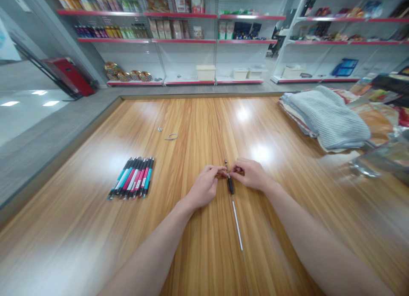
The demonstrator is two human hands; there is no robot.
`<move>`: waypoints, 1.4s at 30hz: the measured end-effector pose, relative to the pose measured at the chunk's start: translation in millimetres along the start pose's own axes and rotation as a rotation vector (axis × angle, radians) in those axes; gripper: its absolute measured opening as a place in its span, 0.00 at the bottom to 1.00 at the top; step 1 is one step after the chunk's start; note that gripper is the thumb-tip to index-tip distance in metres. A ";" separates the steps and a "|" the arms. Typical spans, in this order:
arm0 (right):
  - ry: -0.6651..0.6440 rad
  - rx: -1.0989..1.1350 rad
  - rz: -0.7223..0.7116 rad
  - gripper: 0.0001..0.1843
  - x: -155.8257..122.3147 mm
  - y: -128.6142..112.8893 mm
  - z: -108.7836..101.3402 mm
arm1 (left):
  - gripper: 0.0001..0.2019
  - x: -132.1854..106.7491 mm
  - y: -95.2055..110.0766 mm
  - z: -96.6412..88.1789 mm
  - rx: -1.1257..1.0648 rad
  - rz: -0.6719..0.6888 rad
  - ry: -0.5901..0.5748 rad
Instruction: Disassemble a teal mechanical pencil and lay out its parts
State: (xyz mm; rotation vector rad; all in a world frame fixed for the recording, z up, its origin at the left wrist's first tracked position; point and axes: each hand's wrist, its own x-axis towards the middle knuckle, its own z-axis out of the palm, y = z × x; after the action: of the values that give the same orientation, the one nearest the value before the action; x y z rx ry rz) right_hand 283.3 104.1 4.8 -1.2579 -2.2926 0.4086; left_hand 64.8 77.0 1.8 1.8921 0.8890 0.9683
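Note:
Pen parts lie in a line on the wooden table between my two hands. Nearest me is a thin white refill [237, 225]; beyond it comes a black pen grip [230, 186], and at the far end a small metallic piece [226, 161]. My left hand [204, 187] rests at the left of the line, its fingers drawn together at the far end of the grip. From the other side my right hand [251, 173] pinches at the same spot, thumb and forefinger closed. What sits between the fingertips is too small to make out.
Several pens [132, 178] in teal, red and white lie side by side at left. Beyond them are a looped cord [172, 137] and a small metallic bit [159, 129]. Folded cloths [332, 117] and a clear container [383, 157] occupy the right side. Stocked shelves [182, 15] stand behind.

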 end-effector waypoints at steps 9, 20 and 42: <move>-0.006 -0.012 0.011 0.04 -0.8 1.8 1.2 | 0.21 -0.1 -4.6 0.2 0.059 0.018 -0.020; -0.023 -0.024 0.011 0.04 0.0 1.6 -0.1 | 0.23 0.0 -8.9 0.4 0.116 0.037 -0.020; -0.037 0.005 0.019 0.06 0.7 3.2 -0.8 | 0.24 -0.9 -10.7 0.5 0.119 0.032 -0.019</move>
State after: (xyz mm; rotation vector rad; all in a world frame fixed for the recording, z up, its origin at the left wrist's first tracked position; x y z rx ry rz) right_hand 285.6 106.4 4.2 -1.2802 -2.3105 0.4473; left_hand 62.5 80.7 -8.0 2.0186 0.9256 0.9326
